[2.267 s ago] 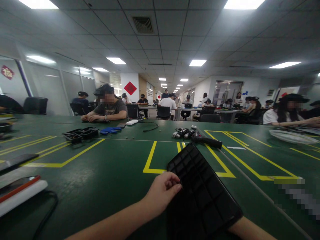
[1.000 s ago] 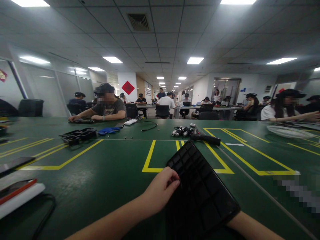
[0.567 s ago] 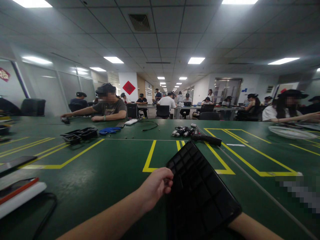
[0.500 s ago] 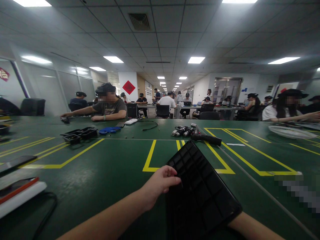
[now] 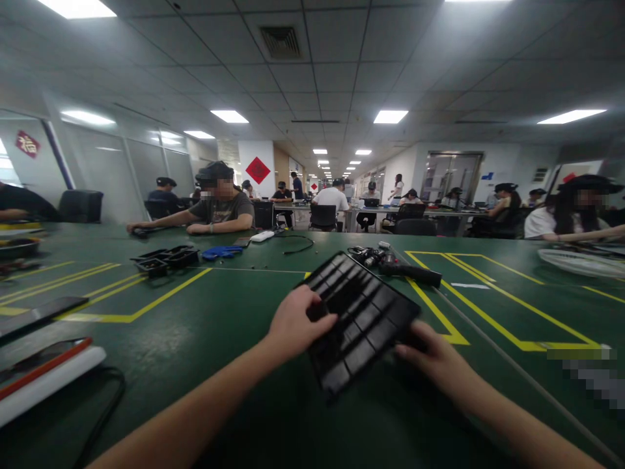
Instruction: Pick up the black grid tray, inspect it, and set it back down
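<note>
A black compartment tray (image 5: 361, 319), divided into a grid of square cells, is held tilted above the green table in front of me. My left hand (image 5: 303, 319) grips its left edge, the thumb over the cells and the fingers partly hidden. At the right edge, my right hand (image 5: 432, 358) is closed around the rim near the corner, with some fingers behind the tray. The cells show shiny reflections; I cannot make out anything lying in them.
Beyond the tray lie a black-handled tool (image 5: 410, 272) and a bundle of dark cables (image 5: 364, 255). Black bins (image 5: 166, 259) and a blue item (image 5: 222, 252) sit left. An orange-edged device (image 5: 46, 371) lies near left. A person (image 5: 224, 208) sits across the green table (image 5: 195, 371).
The tray has turned, moved away from me and dropped its near end into view. My right hand has come out from behind it to the right edge; my left hand has shifted left.
</note>
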Tool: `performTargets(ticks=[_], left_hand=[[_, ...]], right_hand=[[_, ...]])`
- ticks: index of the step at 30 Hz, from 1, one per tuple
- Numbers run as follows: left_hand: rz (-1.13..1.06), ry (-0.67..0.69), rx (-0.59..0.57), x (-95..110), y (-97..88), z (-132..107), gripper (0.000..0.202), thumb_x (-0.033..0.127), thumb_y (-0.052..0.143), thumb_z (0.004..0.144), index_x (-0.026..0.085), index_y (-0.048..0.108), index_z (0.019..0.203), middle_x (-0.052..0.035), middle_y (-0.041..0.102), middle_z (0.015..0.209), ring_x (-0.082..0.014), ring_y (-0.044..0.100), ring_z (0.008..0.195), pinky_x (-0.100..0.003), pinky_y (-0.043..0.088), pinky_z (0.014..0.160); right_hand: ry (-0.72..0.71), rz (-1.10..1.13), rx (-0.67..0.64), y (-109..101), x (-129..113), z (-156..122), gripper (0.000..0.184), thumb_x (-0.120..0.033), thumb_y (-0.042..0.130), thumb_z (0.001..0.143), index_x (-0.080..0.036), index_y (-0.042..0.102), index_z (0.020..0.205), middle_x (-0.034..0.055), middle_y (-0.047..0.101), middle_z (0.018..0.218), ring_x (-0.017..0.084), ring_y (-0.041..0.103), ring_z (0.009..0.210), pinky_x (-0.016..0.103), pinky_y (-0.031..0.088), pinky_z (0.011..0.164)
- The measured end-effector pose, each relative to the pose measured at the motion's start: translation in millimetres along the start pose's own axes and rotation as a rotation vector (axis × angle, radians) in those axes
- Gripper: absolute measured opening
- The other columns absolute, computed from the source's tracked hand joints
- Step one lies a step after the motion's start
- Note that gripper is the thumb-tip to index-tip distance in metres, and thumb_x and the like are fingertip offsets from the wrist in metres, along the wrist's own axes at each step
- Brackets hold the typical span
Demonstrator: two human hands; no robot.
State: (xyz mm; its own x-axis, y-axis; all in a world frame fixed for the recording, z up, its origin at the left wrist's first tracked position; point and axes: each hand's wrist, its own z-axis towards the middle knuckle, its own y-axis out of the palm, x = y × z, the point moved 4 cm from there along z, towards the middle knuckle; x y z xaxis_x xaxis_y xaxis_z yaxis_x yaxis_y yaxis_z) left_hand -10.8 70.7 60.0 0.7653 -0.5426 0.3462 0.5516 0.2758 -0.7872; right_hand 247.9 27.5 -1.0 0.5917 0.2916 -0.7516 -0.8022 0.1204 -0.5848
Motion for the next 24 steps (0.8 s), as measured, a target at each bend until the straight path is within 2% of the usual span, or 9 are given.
performTargets(ticks=[4, 6, 8, 11, 13, 15, 18, 20, 24], left_hand=[[0.347, -0.355, 0.143, -91, -46.4, 18, 0.042, 0.054, 0.047, 0.074, 0.014, 0.060, 0.077, -0.0105, 0.060, 0.086, -0.0250, 0.057, 0.084, -0.032, 0.043, 0.070], [0.485, -0.578, 0.114, -141, -67.2, 12, 0.050, 0.058, 0.044, 0.073, 0.012, 0.063, 0.078, -0.0154, 0.062, 0.090, -0.0300, 0.058, 0.087, -0.034, 0.044, 0.069], [0.576, -0.752, 0.049, -180, -82.8, -1, 0.057, 0.061, 0.043, 0.072, 0.008, 0.064, 0.079, -0.0198, 0.062, 0.094, -0.0344, 0.058, 0.090, -0.037, 0.044, 0.068], [0.582, -0.945, -0.043, -212, -95.0, -22, 0.056, 0.058, 0.047, 0.071, 0.006, 0.064, 0.085, -0.0211, 0.061, 0.103, -0.0369, 0.056, 0.095, -0.039, 0.045, 0.068], [0.560, -1.006, -0.063, -218, -98.3, -30, 0.055, 0.055, 0.050, 0.070, 0.006, 0.063, 0.088, -0.0212, 0.060, 0.106, -0.0368, 0.056, 0.094, -0.040, 0.045, 0.068], [0.579, -0.977, -0.003, -213, -101.2, -29, 0.055, 0.053, 0.051, 0.069, 0.003, 0.063, 0.088, -0.0241, 0.060, 0.104, -0.0385, 0.056, 0.093, -0.042, 0.045, 0.068], [0.597, -0.710, 0.154, -190, -97.9, -14, 0.046, 0.038, 0.044, 0.077, -0.003, 0.061, 0.091, -0.0301, 0.058, 0.099, -0.0428, 0.052, 0.096, -0.051, 0.044, 0.072], [0.543, -0.499, 0.177, -169, -82.2, -2, 0.040, 0.019, 0.034, 0.080, -0.003, 0.058, 0.102, -0.0279, 0.057, 0.105, -0.0381, 0.051, 0.103, -0.050, 0.041, 0.083], [0.365, -0.208, 0.024, -129, -23.0, 10, 0.050, 0.002, 0.028, 0.076, 0.010, 0.052, 0.120, -0.0121, 0.058, 0.113, -0.0197, 0.053, 0.105, -0.031, 0.040, 0.094]], right_hand=[[0.114, -0.266, 0.184, -47, 39, 9, 0.055, -0.047, 0.048, 0.070, -0.016, 0.052, 0.115, 0.0116, 0.056, 0.116, 0.031, 0.045, 0.111, 0.049, 0.034, 0.097], [0.185, -0.339, 0.224, -64, 62, 11, 0.059, -0.049, 0.046, 0.069, -0.014, 0.052, 0.115, 0.0127, 0.057, 0.116, 0.032, 0.046, 0.110, 0.049, 0.034, 0.096], [0.238, -0.394, 0.213, -71, 79, 12, 0.061, -0.049, 0.044, 0.069, -0.012, 0.051, 0.117, 0.0137, 0.056, 0.118, 0.032, 0.046, 0.110, 0.048, 0.035, 0.096], [0.285, -0.471, 0.161, -68, 91, 9, 0.061, -0.047, 0.042, 0.070, -0.012, 0.050, 0.119, 0.0143, 0.054, 0.120, 0.032, 0.045, 0.110, 0.047, 0.036, 0.095], [0.293, -0.507, 0.137, -64, 92, 7, 0.059, -0.047, 0.040, 0.072, -0.013, 0.051, 0.119, 0.0134, 0.055, 0.120, 0.033, 0.044, 0.112, 0.048, 0.036, 0.095], [0.284, -0.537, 0.138, -61, 91, 6, 0.057, -0.048, 0.039, 0.073, -0.015, 0.052, 0.118, 0.0121, 0.055, 0.119, 0.033, 0.043, 0.113, 0.048, 0.036, 0.095], [0.274, -0.576, 0.154, -60, 89, 7, 0.054, -0.048, 0.039, 0.074, -0.017, 0.053, 0.117, 0.0109, 0.056, 0.119, 0.034, 0.043, 0.113, 0.049, 0.036, 0.096], [0.269, -0.600, 0.150, -60, 89, 8, 0.053, -0.046, 0.039, 0.075, -0.016, 0.053, 0.116, 0.0114, 0.056, 0.119, 0.033, 0.044, 0.112, 0.048, 0.035, 0.097], [0.238, -0.634, 0.161, -59, 89, 8, 0.053, -0.045, 0.038, 0.076, -0.015, 0.053, 0.116, 0.0119, 0.057, 0.117, 0.032, 0.045, 0.110, 0.047, 0.035, 0.097]])
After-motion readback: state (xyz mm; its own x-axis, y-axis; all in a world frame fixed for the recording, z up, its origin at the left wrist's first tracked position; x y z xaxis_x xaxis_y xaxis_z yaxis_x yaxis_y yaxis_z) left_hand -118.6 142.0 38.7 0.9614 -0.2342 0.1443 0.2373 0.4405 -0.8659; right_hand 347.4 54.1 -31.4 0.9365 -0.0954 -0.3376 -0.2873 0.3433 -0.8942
